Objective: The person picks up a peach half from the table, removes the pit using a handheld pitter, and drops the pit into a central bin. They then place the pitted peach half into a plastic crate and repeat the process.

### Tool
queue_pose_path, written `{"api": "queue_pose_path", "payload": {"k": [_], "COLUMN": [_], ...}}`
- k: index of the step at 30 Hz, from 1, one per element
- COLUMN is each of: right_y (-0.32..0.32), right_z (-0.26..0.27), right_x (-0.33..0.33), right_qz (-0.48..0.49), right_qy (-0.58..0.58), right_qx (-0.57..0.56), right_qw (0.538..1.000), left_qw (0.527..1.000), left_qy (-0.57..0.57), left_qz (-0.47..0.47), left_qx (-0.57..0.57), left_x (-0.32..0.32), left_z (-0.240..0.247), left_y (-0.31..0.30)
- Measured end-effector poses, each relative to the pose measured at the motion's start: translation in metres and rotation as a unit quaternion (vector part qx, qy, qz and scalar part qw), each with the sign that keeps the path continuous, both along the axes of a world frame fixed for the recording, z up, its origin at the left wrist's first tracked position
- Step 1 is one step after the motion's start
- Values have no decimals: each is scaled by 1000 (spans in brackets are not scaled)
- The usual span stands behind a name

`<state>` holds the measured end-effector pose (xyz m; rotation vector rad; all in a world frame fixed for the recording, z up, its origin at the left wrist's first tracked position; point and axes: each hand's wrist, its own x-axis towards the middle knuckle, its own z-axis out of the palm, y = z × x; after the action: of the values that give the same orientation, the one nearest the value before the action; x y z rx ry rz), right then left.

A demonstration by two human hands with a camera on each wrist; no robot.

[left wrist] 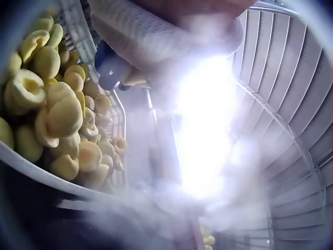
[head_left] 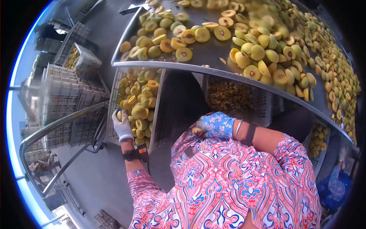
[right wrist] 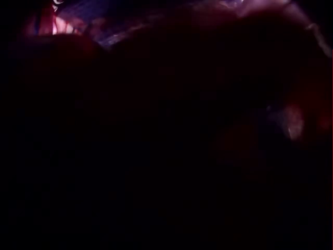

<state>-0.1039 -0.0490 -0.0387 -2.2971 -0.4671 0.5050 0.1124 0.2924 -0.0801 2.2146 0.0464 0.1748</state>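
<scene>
In the head view my left hand (head_left: 122, 126), in a white glove with blue fingertips, grips the left rim of a plastic crate (head_left: 153, 131) heaped with halved yellow-green stone fruit (head_left: 140, 111). The left wrist view has the glove (left wrist: 140, 39) right at the crate's slatted side, beside the fruit halves (left wrist: 63, 117); glare washes out its middle. At the lap my right hand (head_left: 217, 125), in a blue floral covering, holds bunched cloth of the patterned shirt (head_left: 183, 147), its fingertips partly hidden by folds. The right wrist view is nearly black, with cloth along its top.
A metal-edged worktable (head_left: 206, 69) bears many fruit halves ahead. Under it stands a crate of brown pits or scraps (head_left: 230, 95). Stacked crates (head_left: 63, 103) and a metal rail (head_left: 61, 128) are at left. Another person (head_left: 335, 187) is at lower right.
</scene>
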Motion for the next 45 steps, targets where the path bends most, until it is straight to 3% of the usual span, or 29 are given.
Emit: {"api": "queue_pose_path", "payload": {"k": [2, 3, 6, 7, 9, 12, 15, 16, 17, 18, 19, 21, 22, 23, 25, 28, 31, 33, 38, 41, 43, 45], "right_y": [-1, -1, -10, -11, -7, 0, -5, -6, -18, -33, -43, -56, -65, -76, -73, -76, -75, -74, -69, -67, -66, -65], "right_z": [-12, -11, -1, -7, -11, -9, 19, 34, 32, 28, 27, 33, 15, 5, 7, -18, -22, -26, -27, -31, -36, -36], "right_x": [2, 1, 3, 3, 5, -3, 4, 6, 5, 2, 0, -3, -10, -22, -17, -28, -29, -27, -17, -11, -12, -14], "right_qz": [-7, -8, -102, -84, -59, -69, -226, -305, -312, -335, -357, -422, -417, -443, -484, -404, -398, -426, -396, -410, -391, -381], "right_qy": [-48, -47, 184, 145, 255, 116, 286, 345, 329, 297, 263, 180, 114, 143, 199, 151, 154, 170, 162, 170, 160, 155], "right_qx": [3, 12, 107, 103, 81, 61, 129, 240, 239, 210, 181, -39, -151, -129, -80, -158, -162, -132, -190, -179, -194, -206], "right_qw": [999, 999, 972, 980, 962, 989, 922, 855, 859, 869, 878, 888, 889, 876, 848, 888, 890, 879, 883, 878, 885, 888], "left_qw": [986, 985, 976, 976, 979, 967, 951, 935, 917, 899, 922, 953, 938, 921, 952, 969, 961, 971, 933, 987, 960, 927], "left_qy": [-81, -39, 24, 19, 32, 36, 65, 96, 126, 119, 112, 98, 122, 144, 90, 84, 68, 77, 109, 160, 134, 210], "left_qz": [11, 37, 56, 42, 16, -5, 16, 29, 41, 24, -26, -120, -165, -208, -161, -108, -41, 42, 91, 27, -183, -260], "left_qx": [142, 162, 208, 211, 199, 253, 303, 341, 377, 422, 370, 260, 278, 295, 244, 205, 266, 222, 330, 9, 161, 172], "left_x": [-2, -2, 6, 9, 10, 27, 51, 55, 57, 60, 59, 42, 25, 12, 12, 28, 42, 49, 54, 28, -1, -25], "left_z": [-6, -4, -11, -14, -16, -25, -37, -28, -22, -20, -19, -20, -20, -21, -41, -43, -40, -49, -40, -28, -54, -50], "left_y": [25, 33, 42, 40, 27, 21, 32, 35, 37, 42, 41, 32, 17, 0, -7, 4, 54, 101, 161, 141, 128, 123]}}
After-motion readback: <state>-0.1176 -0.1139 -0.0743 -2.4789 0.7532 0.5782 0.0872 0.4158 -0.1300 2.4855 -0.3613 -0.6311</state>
